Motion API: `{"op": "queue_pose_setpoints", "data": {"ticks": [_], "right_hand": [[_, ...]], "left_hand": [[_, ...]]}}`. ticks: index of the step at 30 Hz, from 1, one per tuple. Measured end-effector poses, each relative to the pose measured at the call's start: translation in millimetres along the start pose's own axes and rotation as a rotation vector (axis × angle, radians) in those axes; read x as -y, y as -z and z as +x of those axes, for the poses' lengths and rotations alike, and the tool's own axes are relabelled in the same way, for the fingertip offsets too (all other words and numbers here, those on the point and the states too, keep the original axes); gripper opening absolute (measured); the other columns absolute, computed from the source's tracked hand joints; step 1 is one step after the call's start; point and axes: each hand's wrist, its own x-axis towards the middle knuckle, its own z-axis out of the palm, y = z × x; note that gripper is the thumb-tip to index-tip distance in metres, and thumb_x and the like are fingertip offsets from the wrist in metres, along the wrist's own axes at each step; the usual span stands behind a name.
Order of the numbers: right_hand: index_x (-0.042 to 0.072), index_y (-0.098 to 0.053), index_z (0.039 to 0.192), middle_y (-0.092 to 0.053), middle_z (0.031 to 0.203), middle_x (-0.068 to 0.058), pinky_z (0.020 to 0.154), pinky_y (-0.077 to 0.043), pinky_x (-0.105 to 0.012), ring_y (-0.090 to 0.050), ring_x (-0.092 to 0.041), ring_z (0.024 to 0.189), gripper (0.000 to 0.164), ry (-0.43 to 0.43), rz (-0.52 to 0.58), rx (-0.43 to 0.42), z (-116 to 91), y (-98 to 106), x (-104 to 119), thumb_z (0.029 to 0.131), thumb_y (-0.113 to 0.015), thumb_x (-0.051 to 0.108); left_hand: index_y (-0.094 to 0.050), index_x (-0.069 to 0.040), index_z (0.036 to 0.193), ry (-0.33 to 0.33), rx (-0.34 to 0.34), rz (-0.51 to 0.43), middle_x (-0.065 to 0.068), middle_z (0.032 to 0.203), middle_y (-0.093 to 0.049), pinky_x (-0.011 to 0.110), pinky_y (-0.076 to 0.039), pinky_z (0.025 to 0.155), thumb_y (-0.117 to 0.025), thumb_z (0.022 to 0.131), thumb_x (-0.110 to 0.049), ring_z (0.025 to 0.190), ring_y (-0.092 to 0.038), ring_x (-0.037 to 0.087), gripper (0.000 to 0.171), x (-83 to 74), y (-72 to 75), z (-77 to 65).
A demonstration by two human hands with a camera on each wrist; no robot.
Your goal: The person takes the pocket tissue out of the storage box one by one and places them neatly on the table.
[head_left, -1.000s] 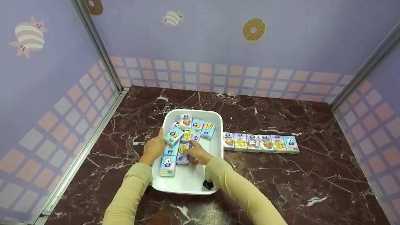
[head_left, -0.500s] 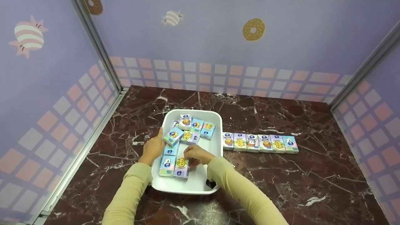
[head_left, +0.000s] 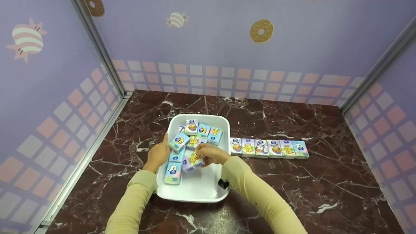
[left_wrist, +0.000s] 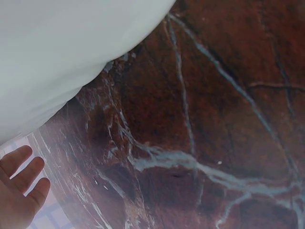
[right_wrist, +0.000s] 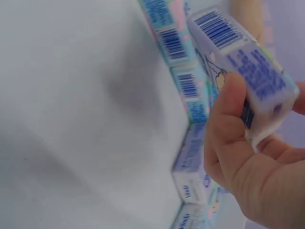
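A white plastic tub holds several small packs of pocket tissues with cartoon prints. Over the tub's middle, my right hand pinches a purple tissue pack between thumb and fingers, lifted and tilted. The right wrist view shows that held pack with its barcode side up. My left hand lies along the tub's left side. In the left wrist view the left fingers look loosely straight beside the tub's outer wall. A blue tissue pack lies at the tub's left, below others.
A straight row of tissue packs lies side by side on the dark red marbled table, right of the tub. Purple patterned panels enclose the table at the back and both sides.
My right hand first slid the purple pack toward the tub's near end, then picked it up, tilting it. My left hand stays by the tub's left side.
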Motion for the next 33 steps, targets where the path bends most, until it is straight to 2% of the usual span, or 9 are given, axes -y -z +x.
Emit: {"op": "queue_pose_setpoints", "data": {"ticks": [2,6,10,13,16,20,24,29,33], "right_hand": [[0.009,-0.046,0.08,-0.049,0.069,-0.003,0.053,-0.048,-0.031,-0.046,-0.012,0.049,0.015,0.022,0.031,-0.011,-3.8,1.2,5.7,0.069,-0.05,0.0],[0.01,-0.041,0.074,-0.052,0.073,-0.005,0.054,-0.05,-0.031,-0.056,-0.015,0.055,0.016,0.073,0.105,-0.037,-12.2,6.1,16.9,0.069,-0.052,-0.001],[0.009,-0.04,0.071,-0.053,0.079,-0.008,0.058,-0.052,-0.032,-0.059,-0.017,0.061,0.015,0.138,0.21,-0.058,-22.5,13.7,26.2,0.07,-0.049,-0.003],[0.01,-0.039,0.074,-0.05,0.078,-0.007,0.057,-0.051,-0.032,-0.058,-0.016,0.061,0.015,0.197,0.273,-0.068,-30.9,21.4,30.4,0.07,-0.045,-0.004],[0.01,-0.042,0.088,-0.05,0.077,-0.007,0.056,-0.05,-0.03,-0.056,-0.015,0.059,0.024,0.24,0.319,-0.063,-39.5,31.8,31.6,0.069,-0.041,-0.005],[0.015,-0.042,0.123,-0.05,0.09,-0.009,0.06,-0.05,-0.031,-0.055,-0.015,0.065,0.06,0.251,0.351,-0.052,-50.1,50.0,28.9,0.068,-0.039,-0.008],[0.015,-0.034,0.136,-0.048,0.1,-0.011,0.062,-0.051,-0.032,-0.055,-0.016,0.072,0.072,0.241,0.368,-0.046,-57.7,69.6,21.4,0.068,-0.037,-0.01],[0.011,-0.034,0.132,-0.051,0.089,-0.012,0.056,-0.051,-0.03,-0.057,-0.016,0.065,0.069,0.277,0.416,-0.079,-64.3,90.9,4.7,0.067,-0.034,-0.011],[0.006,-0.038,0.116,-0.051,0.081,-0.008,0.055,-0.051,-0.029,-0.057,-0.015,0.062,0.052,0.292,0.45,-0.16,-66.4,102.0,-11.5,0.067,-0.034,-0.011]], "left_hand": [[-0.027,-0.005,0.138,0.004,0.002,-0.001,0.019,0.073,-0.059,0.045,-0.042,0.054,-0.038,0.091,-0.016,0.056,-0.054,0.032,0.05,0.1,0.1,0.2],[-0.028,-0.005,0.138,0.008,-0.007,-0.004,0.021,0.076,-0.061,0.048,-0.043,0.057,-0.037,0.09,-0.017,0.061,-0.057,0.036,0.05,0.8,-0.3,0.3],[-0.029,-0.005,0.138,0.007,-0.015,-0.004,0.022,0.075,-0.061,0.048,-0.044,0.057,-0.037,0.09,-0.016,0.061,-0.057,0.036,0.05,1.7,-1.1,0.1],[-0.029,-0.005,0.138,0.007,-0.016,-0.003,0.022,0.075,-0.061,0.048,-0.043,0.056,-0.038,0.09,-0.016,0.061,-0.057,0.036,0.05,1.7,-1.6,0.4],[-0.029,-0.005,0.138,0.008,-0.012,-0.003,0.021,0.075,-0.061,0.048,-0.043,0.056,-0.039,0.09,-0.017,0.06,-0.057,0.035,0.05,1.5,-2.3,0.7],[-0.028,-0.005,0.138,0.011,0.002,-0.004,0.021,0.078,-0.061,0.047,-0.044,0.057,-0.038,0.091,-0.017,0.061,-0.057,0.035,0.05,1.1,-2.6,-0.2],[-0.028,-0.005,0.138,0.012,0.007,-0.008,0.021,0.081,-0.061,0.048,-0.044,0.058,-0.037,0.091,-0.017,0.064,-0.058,0.036,0.05,0.6,-2.0,-1.4],[-0.029,-0.005,0.138,0.001,-0.015,-0.021,0.022,0.079,-0.062,0.048,-0.044,0.057,-0.038,0.09,-0.016,0.063,-0.058,0.036,0.05,0.0,-0.7,-1.5],[-0.031,-0.004,0.137,-0.012,-0.032,-0.023,0.022,0.078,-0.061,0.048,-0.044,0.056,-0.039,0.09,-0.015,0.062,-0.058,0.036,0.049,-0.5,0.1,-1.2]]}}
